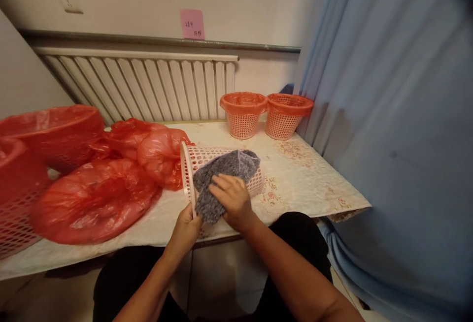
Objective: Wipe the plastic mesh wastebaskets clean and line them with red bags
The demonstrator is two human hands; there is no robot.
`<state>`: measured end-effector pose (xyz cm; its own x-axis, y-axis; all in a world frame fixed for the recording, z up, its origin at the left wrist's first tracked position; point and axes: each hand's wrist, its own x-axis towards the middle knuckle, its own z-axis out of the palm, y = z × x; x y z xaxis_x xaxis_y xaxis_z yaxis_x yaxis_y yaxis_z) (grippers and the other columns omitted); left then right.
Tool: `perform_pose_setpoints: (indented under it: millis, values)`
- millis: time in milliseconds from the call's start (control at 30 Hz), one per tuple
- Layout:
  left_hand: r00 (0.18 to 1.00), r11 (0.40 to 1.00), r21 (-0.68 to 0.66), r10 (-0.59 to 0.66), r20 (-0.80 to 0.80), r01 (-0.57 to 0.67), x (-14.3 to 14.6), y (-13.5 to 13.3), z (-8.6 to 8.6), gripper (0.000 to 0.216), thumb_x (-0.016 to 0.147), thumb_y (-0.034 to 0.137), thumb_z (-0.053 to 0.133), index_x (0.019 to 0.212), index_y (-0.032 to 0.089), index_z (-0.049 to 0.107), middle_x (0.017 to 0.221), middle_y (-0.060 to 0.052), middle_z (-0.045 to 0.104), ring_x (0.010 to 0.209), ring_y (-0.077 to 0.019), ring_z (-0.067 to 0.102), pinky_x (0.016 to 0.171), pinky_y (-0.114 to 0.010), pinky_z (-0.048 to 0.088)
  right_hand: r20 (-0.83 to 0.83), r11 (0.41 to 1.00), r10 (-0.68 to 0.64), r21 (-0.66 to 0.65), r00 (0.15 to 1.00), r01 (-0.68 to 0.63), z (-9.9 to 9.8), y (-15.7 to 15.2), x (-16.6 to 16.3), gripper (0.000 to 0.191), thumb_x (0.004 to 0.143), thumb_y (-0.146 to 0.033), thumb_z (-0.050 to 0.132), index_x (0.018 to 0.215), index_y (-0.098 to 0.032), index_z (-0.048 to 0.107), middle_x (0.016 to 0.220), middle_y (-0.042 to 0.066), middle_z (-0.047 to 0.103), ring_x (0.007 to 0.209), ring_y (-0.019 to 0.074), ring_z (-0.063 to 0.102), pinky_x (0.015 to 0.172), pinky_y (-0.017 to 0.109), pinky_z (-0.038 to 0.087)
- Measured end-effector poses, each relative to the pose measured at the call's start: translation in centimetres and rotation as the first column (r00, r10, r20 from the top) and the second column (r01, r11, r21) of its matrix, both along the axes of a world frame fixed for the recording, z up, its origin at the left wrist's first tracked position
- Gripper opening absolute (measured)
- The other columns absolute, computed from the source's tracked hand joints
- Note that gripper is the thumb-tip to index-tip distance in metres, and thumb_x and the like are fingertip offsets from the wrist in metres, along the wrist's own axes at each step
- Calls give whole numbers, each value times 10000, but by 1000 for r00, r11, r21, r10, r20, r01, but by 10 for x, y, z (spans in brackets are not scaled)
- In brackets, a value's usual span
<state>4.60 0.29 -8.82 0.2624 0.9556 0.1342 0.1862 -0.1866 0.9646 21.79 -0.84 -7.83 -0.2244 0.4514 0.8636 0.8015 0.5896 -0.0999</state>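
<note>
A pale pink plastic basket (187, 172) with a lattice wall lies on its side on the table, its mouth facing left. My left hand (186, 228) grips the rim at its near lower edge, fingers closed round it. A speckled dark grey cloth (229, 164) with pale seams is draped over the outer wall of the basket. On that cloth is my right hand (234, 201), holding it against the basket with bent fingers; the thumb is mostly hidden. Part of the cloth hangs down between my two hands.
Red plastic bags (99, 199) lie crumpled at the left, beside large baskets (55, 132) lined with red bags. Two lined baskets, one (244, 115) next to another (286, 117), stand at the back. A blue curtain (388, 140) borders the right side; a radiator (155, 88) runs behind the table (325, 189).
</note>
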Motion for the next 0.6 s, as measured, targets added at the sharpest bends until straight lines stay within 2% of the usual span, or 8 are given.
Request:
perform_pose_setpoints:
  millis: [133,200,300,500,600]
  values:
    - [998,998,-55,39,47,-36,-3,-3,-4,426,795,459,616,1062,129,649,1005,-85,722,959,-257,648,900,-382,486,-163,968,-239,-122,957,221,-4,22,47,540,739,-72,448,1245,-197,590,1316,73,598,1263,231,484,1059,425,354]
    - [996,997,-72,46,76,-40,-1,-2,-7,450,796,476,622,1073,123,646,1029,-98,715,978,-261,640,920,-395,471,-273,933,-351,-179,896,312,-10,33,72,565,705,-52,431,1227,-174,606,1285,88,615,1225,232,512,1055,420,369]
    - [990,994,-85,78,119,-68,2,0,-9,449,792,475,634,1069,122,645,1015,-95,709,974,-254,634,919,-393,465,-431,900,-435,-239,791,364,-22,42,92,593,662,-49,417,1209,-160,618,1236,94,639,1172,226,542,1042,404,401]
    - [959,983,-104,171,225,-151,8,2,-2,417,761,441,681,1049,142,652,982,-64,711,924,-225,643,867,-348,487,-662,890,-455,-308,596,337,-45,39,78,588,662,-81,419,1210,-164,616,1202,83,653,1129,214,574,1027,375,414]
    - [914,966,-115,255,317,-230,10,4,7,401,752,408,691,1057,151,650,983,-53,712,907,-215,650,847,-336,500,-706,888,-459,-370,539,272,-65,36,61,564,672,-104,428,1198,-178,618,1171,74,668,1106,218,587,994,358,427]
